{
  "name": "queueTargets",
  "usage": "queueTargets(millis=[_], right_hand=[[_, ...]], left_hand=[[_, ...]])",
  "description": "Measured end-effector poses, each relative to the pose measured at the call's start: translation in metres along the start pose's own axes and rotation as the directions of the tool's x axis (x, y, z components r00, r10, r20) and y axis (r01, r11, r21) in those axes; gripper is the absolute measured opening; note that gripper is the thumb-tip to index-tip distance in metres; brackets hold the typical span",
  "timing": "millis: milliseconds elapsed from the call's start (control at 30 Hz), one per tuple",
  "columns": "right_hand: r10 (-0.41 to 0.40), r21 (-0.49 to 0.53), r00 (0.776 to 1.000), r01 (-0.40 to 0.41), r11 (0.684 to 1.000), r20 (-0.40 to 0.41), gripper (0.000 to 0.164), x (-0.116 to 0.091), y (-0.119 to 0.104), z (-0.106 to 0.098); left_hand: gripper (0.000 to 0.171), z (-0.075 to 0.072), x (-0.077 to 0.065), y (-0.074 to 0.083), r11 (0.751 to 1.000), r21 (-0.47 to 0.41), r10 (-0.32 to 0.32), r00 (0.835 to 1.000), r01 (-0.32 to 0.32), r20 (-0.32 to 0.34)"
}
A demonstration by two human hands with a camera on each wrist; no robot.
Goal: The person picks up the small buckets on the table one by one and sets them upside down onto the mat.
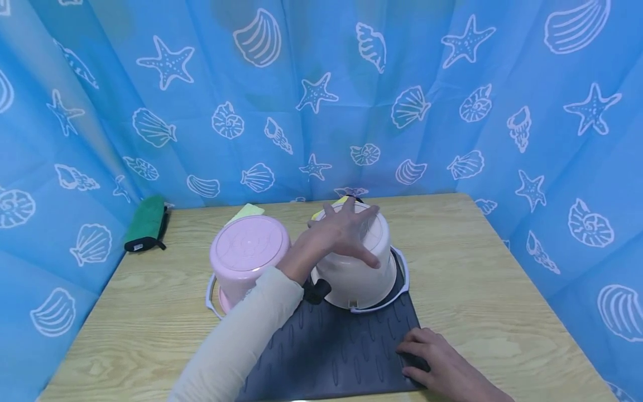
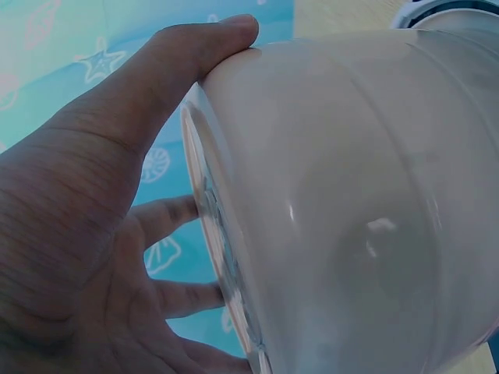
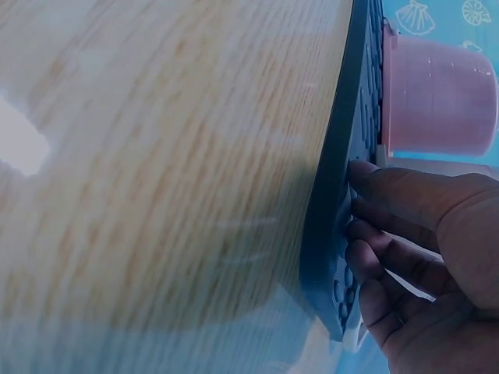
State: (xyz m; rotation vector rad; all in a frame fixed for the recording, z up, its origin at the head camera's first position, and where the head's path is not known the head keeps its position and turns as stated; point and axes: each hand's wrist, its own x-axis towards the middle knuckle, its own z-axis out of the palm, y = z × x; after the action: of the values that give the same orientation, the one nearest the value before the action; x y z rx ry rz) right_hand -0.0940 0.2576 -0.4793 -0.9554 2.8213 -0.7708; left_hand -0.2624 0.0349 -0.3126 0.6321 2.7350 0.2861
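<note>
My left hand (image 1: 346, 231) lies with spread fingers across the upturned base of a cream-white bucket (image 1: 359, 282). In the left wrist view its thumb presses on the bucket's side near the base edge, and the fingers touch the base. The bucket stands upside down on a dark ridged mat (image 1: 326, 352), its pale handle lying around the rim. A pink bucket (image 1: 246, 245), also upside down, stands to its left, partly behind the left sleeve. My right hand (image 1: 442, 360) is at the mat's near right corner, fingertips resting on the mat's surface in the right wrist view (image 3: 413, 234).
A green pouch (image 1: 145, 223) with a black end lies at the table's back left. A pale yellow-green item (image 1: 246, 212) shows behind the pink bucket, and something yellow (image 1: 317, 215) behind the white one. A blue shell-patterned curtain (image 1: 311, 128) surrounds the wooden table (image 1: 502, 312).
</note>
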Motion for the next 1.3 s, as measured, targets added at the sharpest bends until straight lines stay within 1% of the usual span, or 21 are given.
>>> queueTargets(millis=[167, 433, 567, 867, 967, 1067, 1133, 1167, 1200, 1233, 1267, 1300], right_hand=[[0.042, 0.015, 0.999, -0.042, 0.999, 0.027, 0.022, 0.001, -0.003, 0.0], [0.049, 0.007, 0.998, -0.05, 0.999, 0.038, 0.022, 0.001, -0.004, 0.001], [0.043, -0.004, 0.999, -0.042, 0.999, 0.03, 0.022, 0.001, -0.004, 0.001], [0.027, -0.019, 1.0, -0.027, 0.999, 0.01, 0.021, 0.0, -0.004, 0.002], [0.013, -0.034, 1.0, -0.013, 0.999, 0.001, 0.021, 0.0, -0.004, 0.001], [-0.006, -0.083, 1.0, 0.005, 0.997, -0.013, 0.021, 0.001, -0.005, -0.001], [0.001, -0.125, 1.0, -0.004, 0.992, -0.023, 0.022, 0.002, -0.007, -0.005], [0.001, -0.141, 0.999, -0.007, 0.99, -0.039, 0.021, 0.003, -0.008, -0.007], [0.005, -0.154, 0.998, -0.014, 0.988, -0.057, 0.021, 0.004, -0.009, -0.01], [0.007, -0.164, 0.996, -0.021, 0.986, -0.084, 0.02, 0.005, -0.011, -0.014], [0.002, -0.173, 0.993, -0.023, 0.985, -0.119, 0.019, 0.006, -0.012, -0.017], [-0.004, -0.183, 0.988, -0.025, 0.983, -0.157, 0.018, 0.008, -0.014, -0.021]], left_hand=[[0.112, 0.001, 0.002, 0.002, 1.0, 0.012, -0.001, 1.0, 0.001, 0.002], [0.111, 0.003, 0.004, 0.004, 1.0, 0.008, 0.017, 1.0, -0.017, 0.011], [0.109, 0.005, 0.005, 0.006, 1.0, 0.012, 0.021, 1.0, -0.021, 0.007], [0.109, 0.006, 0.006, 0.01, 0.999, 0.041, 0.002, 1.0, -0.002, 0.005], [0.109, 0.005, 0.005, 0.009, 0.998, 0.054, 0.011, 1.0, -0.012, 0.013], [0.108, 0.005, 0.005, 0.007, 0.997, 0.068, 0.043, 0.999, -0.044, 0.009], [0.106, 0.006, 0.004, 0.002, 0.994, 0.074, 0.078, 0.997, -0.076, -0.022], [0.105, 0.006, 0.002, -0.002, 0.992, 0.075, 0.1, 0.994, -0.097, -0.048], [0.102, 0.007, 0.0, -0.006, 0.99, 0.076, 0.128, 0.988, -0.122, -0.089], [0.097, 0.007, -0.003, -0.011, 0.986, 0.075, 0.157, 0.978, -0.148, -0.137], [0.092, 0.007, -0.007, -0.016, 0.982, 0.078, 0.187, 0.963, -0.175, -0.193], [0.085, 0.007, -0.011, -0.022, 0.974, 0.088, 0.223, 0.941, -0.207, -0.255]])
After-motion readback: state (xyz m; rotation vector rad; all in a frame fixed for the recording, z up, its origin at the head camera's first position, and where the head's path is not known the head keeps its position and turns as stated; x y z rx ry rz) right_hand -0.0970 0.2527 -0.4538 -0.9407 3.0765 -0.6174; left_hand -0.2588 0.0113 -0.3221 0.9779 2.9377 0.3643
